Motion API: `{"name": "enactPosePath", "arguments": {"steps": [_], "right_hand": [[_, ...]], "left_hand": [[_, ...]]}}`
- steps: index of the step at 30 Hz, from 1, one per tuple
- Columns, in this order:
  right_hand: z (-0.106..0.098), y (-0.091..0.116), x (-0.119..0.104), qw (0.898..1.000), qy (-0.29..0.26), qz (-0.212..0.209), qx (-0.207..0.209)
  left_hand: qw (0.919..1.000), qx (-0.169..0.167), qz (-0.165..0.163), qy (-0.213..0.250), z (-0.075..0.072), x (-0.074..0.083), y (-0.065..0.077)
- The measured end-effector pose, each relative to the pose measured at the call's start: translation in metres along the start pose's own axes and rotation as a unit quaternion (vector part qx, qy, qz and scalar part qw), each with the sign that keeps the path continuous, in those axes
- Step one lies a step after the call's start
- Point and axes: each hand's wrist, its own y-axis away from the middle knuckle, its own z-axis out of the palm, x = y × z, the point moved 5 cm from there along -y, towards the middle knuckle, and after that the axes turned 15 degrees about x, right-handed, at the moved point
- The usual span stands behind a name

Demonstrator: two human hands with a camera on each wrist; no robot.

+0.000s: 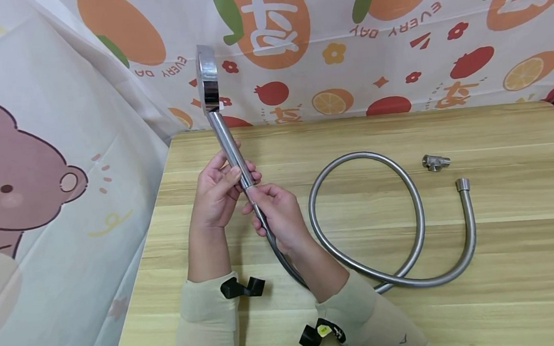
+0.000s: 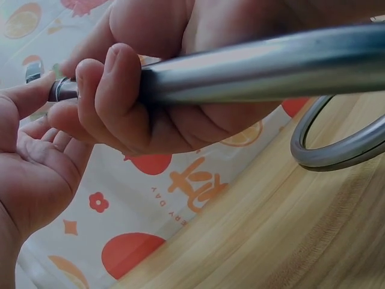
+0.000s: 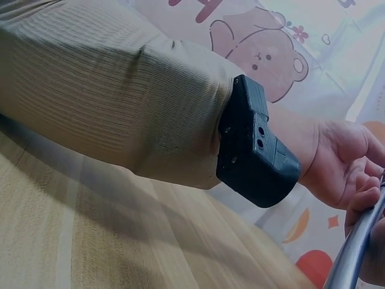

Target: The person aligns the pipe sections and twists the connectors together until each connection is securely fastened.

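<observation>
A chrome hand shower (image 1: pixel 210 86) is held up in the head view, its round head above and its handle (image 1: pixel 228 147) slanting down to the right. My left hand (image 1: pixel 216 191) grips the lower handle, thumb across the front. Just below, my right hand (image 1: pixel 282 216) pinches the joint where the grey metal shower hose (image 1: pixel 279 251) meets the handle. In the left wrist view the right hand's fingers (image 2: pixel 123 102) curl around the hose, with the left hand (image 2: pixel 36 162) beyond at the handle's end. The right wrist view catches the left hand (image 3: pixel 343 159) beside the hose (image 3: pixel 352 259).
The hose makes a loop (image 1: pixel 420 210) on the wooden table (image 1: pixel 518 262) and ends in a metal nut (image 1: pixel 462 184). Near that end lies a small metal tee fitting (image 1: pixel 435 162). A fruit-print cloth (image 1: pixel 342 5) hangs behind the table, a bear-print one (image 1: pixel 18 177) at left.
</observation>
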Motion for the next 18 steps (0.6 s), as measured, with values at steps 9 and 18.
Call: {"name": "enactPosePath", "arguments": {"steps": [9, 18], "right_hand": [[0.0014, 0.0005, 0.0001, 1.0, -0.011, 0.016, -0.01], [0.0003, 0.0006, 0.0003, 1.0, 0.001, 0.011, 0.007]], "left_hand": [[1.0, -0.003, -0.001, 0.005, 0.0011, 0.0006, 0.0005], [1.0, -0.003, -0.001, 0.006, -0.0005, 0.0016, 0.0001]]}}
